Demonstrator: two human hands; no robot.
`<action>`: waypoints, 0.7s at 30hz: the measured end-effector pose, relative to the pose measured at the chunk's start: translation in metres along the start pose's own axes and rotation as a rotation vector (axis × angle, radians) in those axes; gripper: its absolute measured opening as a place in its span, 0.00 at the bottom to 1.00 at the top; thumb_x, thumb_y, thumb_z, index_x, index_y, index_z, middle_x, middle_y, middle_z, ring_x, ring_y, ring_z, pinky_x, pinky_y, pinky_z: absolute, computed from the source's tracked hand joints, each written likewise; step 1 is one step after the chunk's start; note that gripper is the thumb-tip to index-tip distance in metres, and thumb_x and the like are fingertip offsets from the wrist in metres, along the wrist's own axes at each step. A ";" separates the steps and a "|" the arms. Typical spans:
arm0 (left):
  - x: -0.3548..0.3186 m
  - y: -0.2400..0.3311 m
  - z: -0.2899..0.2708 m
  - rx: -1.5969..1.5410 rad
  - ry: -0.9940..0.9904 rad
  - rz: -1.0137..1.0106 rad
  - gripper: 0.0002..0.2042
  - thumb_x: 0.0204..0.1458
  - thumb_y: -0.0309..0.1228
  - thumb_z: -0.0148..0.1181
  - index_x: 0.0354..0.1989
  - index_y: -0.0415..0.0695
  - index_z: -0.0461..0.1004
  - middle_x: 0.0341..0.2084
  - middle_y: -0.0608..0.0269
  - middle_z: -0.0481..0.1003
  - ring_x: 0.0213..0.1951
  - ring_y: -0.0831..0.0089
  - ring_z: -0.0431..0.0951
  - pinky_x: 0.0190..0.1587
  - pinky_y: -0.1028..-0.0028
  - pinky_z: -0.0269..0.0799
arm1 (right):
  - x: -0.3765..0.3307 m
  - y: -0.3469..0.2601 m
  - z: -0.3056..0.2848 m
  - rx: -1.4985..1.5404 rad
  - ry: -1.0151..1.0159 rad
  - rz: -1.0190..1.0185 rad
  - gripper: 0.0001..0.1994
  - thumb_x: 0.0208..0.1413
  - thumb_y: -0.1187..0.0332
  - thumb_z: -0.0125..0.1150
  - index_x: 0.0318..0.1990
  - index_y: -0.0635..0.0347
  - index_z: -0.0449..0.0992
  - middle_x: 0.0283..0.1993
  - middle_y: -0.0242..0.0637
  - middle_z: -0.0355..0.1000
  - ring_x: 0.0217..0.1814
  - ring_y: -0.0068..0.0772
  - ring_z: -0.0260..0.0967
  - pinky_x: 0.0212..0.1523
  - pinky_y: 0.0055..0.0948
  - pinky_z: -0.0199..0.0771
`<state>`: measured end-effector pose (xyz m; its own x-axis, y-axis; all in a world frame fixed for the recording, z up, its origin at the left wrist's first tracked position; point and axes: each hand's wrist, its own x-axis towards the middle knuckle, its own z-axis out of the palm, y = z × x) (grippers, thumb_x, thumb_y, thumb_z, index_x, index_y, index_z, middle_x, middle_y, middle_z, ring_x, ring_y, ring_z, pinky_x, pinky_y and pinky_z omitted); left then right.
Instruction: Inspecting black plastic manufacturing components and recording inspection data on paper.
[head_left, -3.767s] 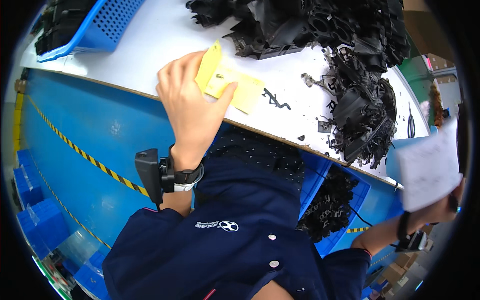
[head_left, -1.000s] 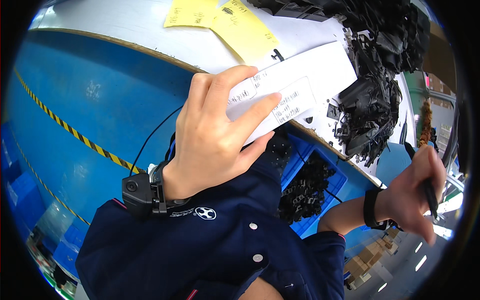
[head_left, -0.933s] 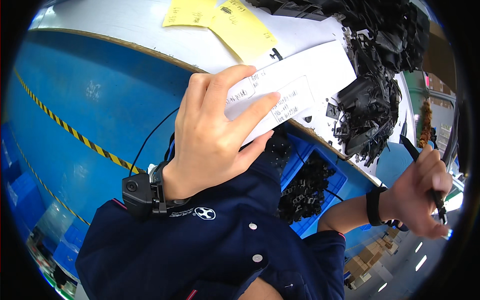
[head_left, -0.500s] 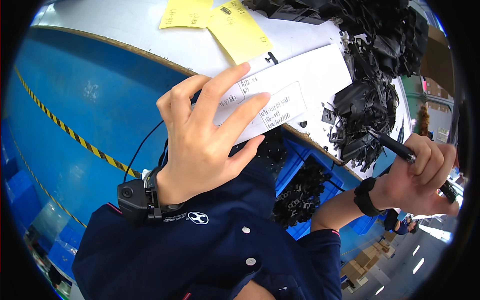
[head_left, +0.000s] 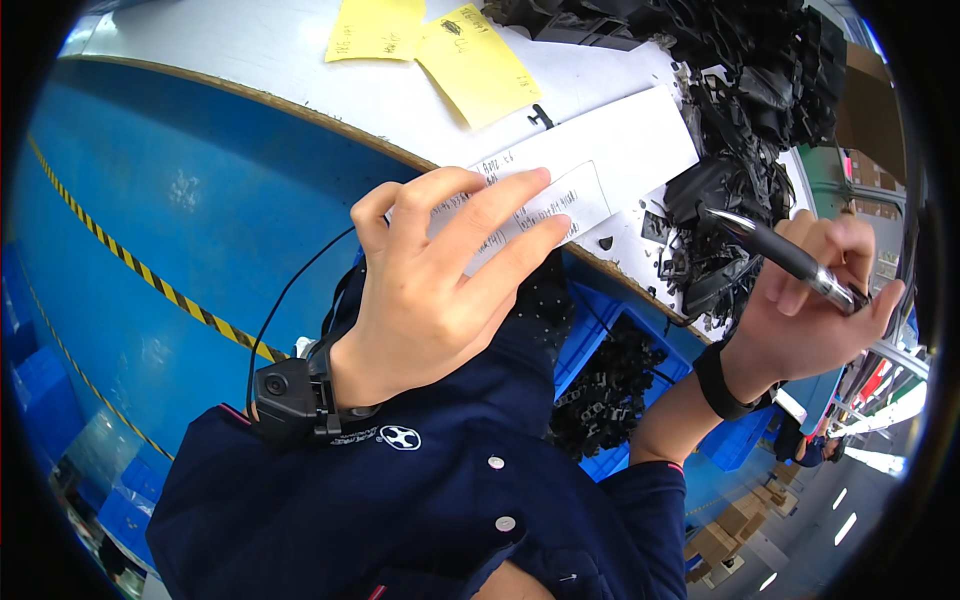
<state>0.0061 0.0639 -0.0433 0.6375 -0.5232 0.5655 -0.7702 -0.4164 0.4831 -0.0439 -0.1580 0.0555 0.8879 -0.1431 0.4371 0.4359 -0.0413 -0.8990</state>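
A white sheet of paper (head_left: 640,140) with handwriting and a drawn outline lies at the front edge of the white table. Over its left part is my left hand (head_left: 445,260), fingers spread and partly bent, fingertips at the written lines. Whether the thumb grips the paper from below is hidden. At the right, my right hand (head_left: 815,300) is closed on a black pen (head_left: 775,248), its tip pointing left toward the paper and raised over black scraps. Both wrists wear black straps; the left one carries a small camera (head_left: 285,395).
Yellow notes (head_left: 480,65) lie on the white table (head_left: 250,60) beyond the paper. Black plastic parts (head_left: 740,90) heap up at the right. A blue crate (head_left: 590,340) with black pieces stands below the edge. Striped tape (head_left: 130,260) crosses the blue floor.
My left hand has slid right and a little toward me over the paper. My right hand has moved left and up with the pen, which has turned in the fingers.
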 end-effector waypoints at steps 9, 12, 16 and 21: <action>0.002 -0.003 -0.002 -0.001 -0.021 0.019 0.20 0.26 0.23 0.62 0.35 0.49 0.74 0.40 0.72 0.72 0.40 0.68 0.65 0.44 0.71 0.50 | -0.003 0.030 0.045 -0.312 0.097 0.064 0.06 0.49 0.77 0.48 0.28 0.58 0.57 0.21 0.32 0.57 0.14 0.16 0.52 0.14 0.13 0.50; 0.004 -0.002 -0.005 -0.023 -0.038 0.008 0.20 0.26 0.23 0.62 0.35 0.48 0.74 0.40 0.71 0.72 0.40 0.68 0.65 0.45 0.71 0.50 | 0.000 0.035 0.061 -0.147 0.155 0.248 0.07 0.48 0.78 0.46 0.26 0.57 0.55 0.16 0.24 0.50 0.11 0.11 0.39 0.12 0.12 0.40; 0.004 -0.003 -0.006 -0.044 -0.033 -0.004 0.18 0.27 0.24 0.62 0.33 0.47 0.73 0.38 0.70 0.73 0.40 0.68 0.66 0.45 0.71 0.51 | 0.000 0.052 0.057 -0.044 0.056 0.350 0.12 0.52 0.67 0.45 0.41 0.66 0.65 0.15 0.31 0.63 0.12 0.12 0.51 0.14 0.12 0.47; 0.006 -0.003 -0.007 -0.055 -0.048 0.000 0.16 0.27 0.24 0.61 0.31 0.46 0.73 0.38 0.70 0.74 0.40 0.68 0.66 0.45 0.70 0.51 | 0.000 0.063 0.059 -0.044 0.084 0.399 0.10 0.53 0.67 0.45 0.33 0.66 0.70 0.17 0.31 0.65 0.14 0.11 0.54 0.16 0.11 0.52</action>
<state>0.0128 0.0670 -0.0365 0.6353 -0.5588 0.5331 -0.7670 -0.3762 0.5198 -0.0084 -0.1025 0.0005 0.9702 -0.2366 0.0520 0.0514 -0.0086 -0.9986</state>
